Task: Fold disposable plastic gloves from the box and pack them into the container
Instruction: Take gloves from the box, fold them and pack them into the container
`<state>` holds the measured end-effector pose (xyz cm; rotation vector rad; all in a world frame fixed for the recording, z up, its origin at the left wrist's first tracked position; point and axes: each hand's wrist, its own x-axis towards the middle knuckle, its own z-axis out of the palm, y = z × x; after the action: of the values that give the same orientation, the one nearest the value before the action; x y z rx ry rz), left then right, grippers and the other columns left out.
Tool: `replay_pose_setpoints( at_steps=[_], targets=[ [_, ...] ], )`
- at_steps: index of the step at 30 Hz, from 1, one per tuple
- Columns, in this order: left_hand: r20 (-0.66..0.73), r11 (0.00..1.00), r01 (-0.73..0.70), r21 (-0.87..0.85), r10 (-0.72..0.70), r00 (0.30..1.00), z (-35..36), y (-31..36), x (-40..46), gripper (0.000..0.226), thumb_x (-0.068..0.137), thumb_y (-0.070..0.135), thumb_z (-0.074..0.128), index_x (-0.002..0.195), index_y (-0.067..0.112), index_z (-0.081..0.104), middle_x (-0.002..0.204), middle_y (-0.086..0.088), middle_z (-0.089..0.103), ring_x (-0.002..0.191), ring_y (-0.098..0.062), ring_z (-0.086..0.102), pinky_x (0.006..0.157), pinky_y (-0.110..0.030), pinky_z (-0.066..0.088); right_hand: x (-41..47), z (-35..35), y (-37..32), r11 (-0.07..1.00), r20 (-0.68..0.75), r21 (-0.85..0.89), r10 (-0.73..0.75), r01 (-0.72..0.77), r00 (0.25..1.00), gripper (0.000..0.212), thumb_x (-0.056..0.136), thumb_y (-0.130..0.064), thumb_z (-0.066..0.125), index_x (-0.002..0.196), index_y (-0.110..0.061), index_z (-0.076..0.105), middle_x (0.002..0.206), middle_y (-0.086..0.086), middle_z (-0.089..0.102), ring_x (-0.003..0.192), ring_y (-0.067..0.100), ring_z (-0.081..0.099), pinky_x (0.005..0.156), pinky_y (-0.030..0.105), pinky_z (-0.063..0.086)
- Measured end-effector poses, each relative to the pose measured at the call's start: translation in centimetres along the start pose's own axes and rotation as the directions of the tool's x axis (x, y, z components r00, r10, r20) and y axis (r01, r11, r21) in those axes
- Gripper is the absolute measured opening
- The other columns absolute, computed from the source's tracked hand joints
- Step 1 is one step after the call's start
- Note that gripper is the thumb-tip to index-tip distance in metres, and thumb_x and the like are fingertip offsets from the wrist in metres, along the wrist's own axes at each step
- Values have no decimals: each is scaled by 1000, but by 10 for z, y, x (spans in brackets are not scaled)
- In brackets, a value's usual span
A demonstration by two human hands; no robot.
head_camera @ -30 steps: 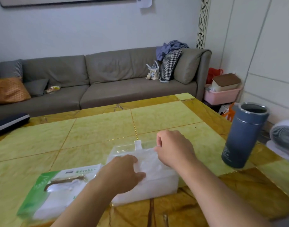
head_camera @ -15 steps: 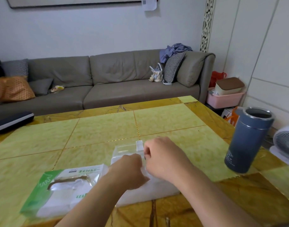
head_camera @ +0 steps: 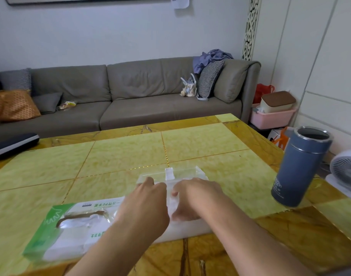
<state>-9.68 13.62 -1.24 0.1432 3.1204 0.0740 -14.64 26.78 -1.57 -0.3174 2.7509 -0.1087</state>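
**Both hands closed in over the container, packing mid-step**

Right hand slid left since a second ago: it was at the far right edge of the container, now it sits at the centre, close beside the left hand. Left hand shifted up and forward onto the near-left part of the container. Camera tilted slightly; box, flask and container look unmoved on the surface

Progress, largest to smallest:
- Surface: yellow-green tiled top carrying everything
- Glove box: green and white, lying flat to the left of the container, slot on top, white gloves showing through it. Plenty left in there by the look of it
- Container: clear plastic, white mass of gloves inside, appears fairly full. Count not readable
- Judgement: some gloves already packed, task ongoing, this step is tucking or pressing one down

Hand pose:
- Left: palm down, fingers curled over the stack, knuckles towards camera. Can't tell whether it grips plastic or just presses
- Right: fingers bent, thumb and fingertips on the thin white film between the two hands, looks like a pinch on a glove
- Forearms converge from the bottom edge, both hands over the container opening

Blue flask stands well off to the right, not involved
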Motion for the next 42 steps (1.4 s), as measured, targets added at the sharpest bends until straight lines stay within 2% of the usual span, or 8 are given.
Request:
replay_pose_setpoints(
  at_steps=[5, 13, 15, 22, 25, 30, 38, 42],
  targets=[
    [192, 993, 111, 50, -118, 974, 4, 6, 17, 25, 95, 20, 59, 81, 20, 39, 80, 5, 41, 73, -16, 50, 63, -28, 40, 8, 1, -6, 998, 62, -55, 39, -36, 997, 54, 84, -58, 74, 134, -44, 62, 114, -13, 68, 101, 20, 64, 76, 34, 39],
    [354, 990, 122, 74, -141, 925, 11, 6, 38, 25, 96, 11, 58, 120, 13, 54, 76, 4, 43, 87, -19, 60, 64, -24, 41, 17, -4, -5, 995, 237, 85, 24, -45, 971, 62, 92, -29, 77, 148, -23, 50, 136, 6, 62, 117, 30, 64, 104, 45, 53],
    [391, 992, 93, 88, -120, 912, 14, 7, 42, 28, 98, 8, 57, 125, 8, 53, 76, 3, 42, 104, -23, 65, 73, -26, 42, 16, -2, -3, 991, 231, 129, 9, -40, 973, 63, 94, -21, 72, 151, -24, 45, 128, 4, 60, 111, 29, 63, 101, 41, 53],
    [372, 973, 180, -144, -115, 921, 19, -4, 37, 6, 101, 18, 55, 102, 14, 51, 81, 5, 50, 72, -12, 51, 54, -20, 35, 10, 0, 1, 983, 220, 179, -10, -30, 975, 65, 98, -21, 66, 156, -35, 40, 140, 1, 60, 100, 24, 56, 77, 32, 46],
    [294, 968, 152, -199, -89, 952, 16, -2, 21, 41, 105, 19, 47, 143, 8, 38, 102, 0, 62, 84, -16, 55, 58, -21, 39, 11, 3, -1, 989, 201, 148, -4, -27, 980, 58, 100, -26, 64, 153, -32, 42, 123, 0, 64, 95, 23, 56, 70, 31, 46],
    [208, 927, 96, -362, -20, 978, 10, 0, 4, 35, 105, 27, 41, 138, 39, 40, 81, 9, 55, 59, -9, 52, 50, -22, 35, 19, 9, -5, 994, 208, 103, 8, -30, 978, 32, 96, -26, 63, 123, -33, 48, 84, -2, 53, 87, 28, 56, 79, 36, 48],
    [308, 962, 159, -223, -85, 948, 4, 8, 9, 47, 103, 22, 40, 150, 23, 39, 137, -6, 56, 110, -23, 63, 89, -34, 55, 7, 3, -5, 994, 208, 104, 2, -24, 978, 52, 100, -30, 61, 150, -24, 51, 128, 3, 68, 112, 27, 67, 100, 41, 55],
    [341, 951, 229, -207, -149, 928, 9, 7, 19, 31, 99, 23, 45, 128, 15, 51, 108, -1, 59, 91, -18, 63, 73, -29, 52, 3, 0, -5, 995, 205, 99, 1, -21, 979, 56, 102, -35, 61, 155, -27, 45, 139, 3, 63, 119, 27, 65, 100, 38, 53]
  ],
)
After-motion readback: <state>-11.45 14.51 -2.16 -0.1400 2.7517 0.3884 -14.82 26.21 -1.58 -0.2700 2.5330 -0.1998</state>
